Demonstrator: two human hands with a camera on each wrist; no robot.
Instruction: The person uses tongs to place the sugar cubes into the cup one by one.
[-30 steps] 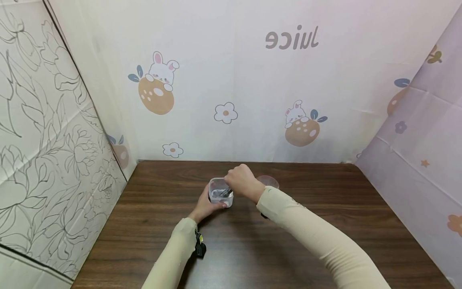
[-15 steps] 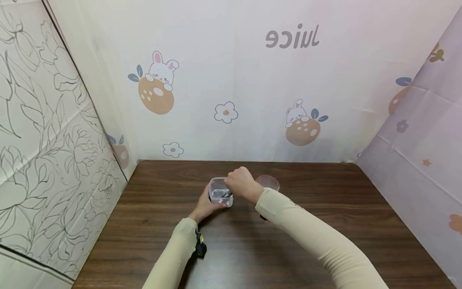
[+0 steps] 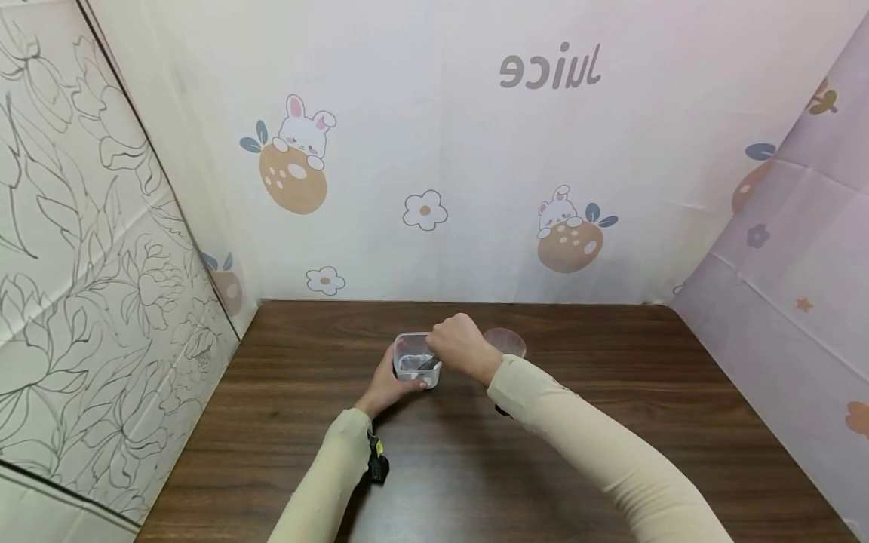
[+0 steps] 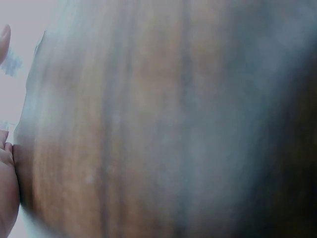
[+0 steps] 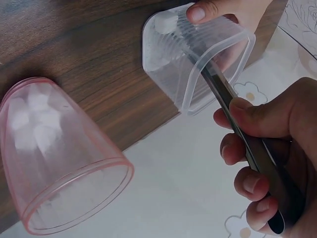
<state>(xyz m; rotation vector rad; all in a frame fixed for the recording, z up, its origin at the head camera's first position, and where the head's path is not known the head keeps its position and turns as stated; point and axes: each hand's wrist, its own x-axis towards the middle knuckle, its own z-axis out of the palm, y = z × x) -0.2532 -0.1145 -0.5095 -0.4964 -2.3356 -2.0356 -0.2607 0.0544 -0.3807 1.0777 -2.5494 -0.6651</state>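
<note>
My left hand (image 3: pixel 385 386) grips a clear square plastic container (image 3: pixel 407 375) from its left side, thumb along the near wall. In the right wrist view, my right hand (image 5: pixel 277 124) holds a pair of metal tongs (image 5: pixel 218 87), thumb on one side and fingers curled round the other. The tongs reach through the container's open mouth. Low in the container, a white rounded lump (image 5: pixel 166 22) shows near the far end of the tongs; whether they pinch it I cannot tell. Only part of my left hand (image 4: pixel 7 183) enters the left wrist view.
A see-through pink cup (image 5: pixel 84 144) with several white lumps (image 5: pixel 37 121) stands just right of the container, partly behind my right wrist. The dark wooden table (image 3: pixel 326 343) meets a printed curtain (image 3: pixel 366 151) at its back edge.
Over the last half second my right hand has shifted slightly right with the tongs, which stay inside the container. My left hand and the container have hardly moved.
</note>
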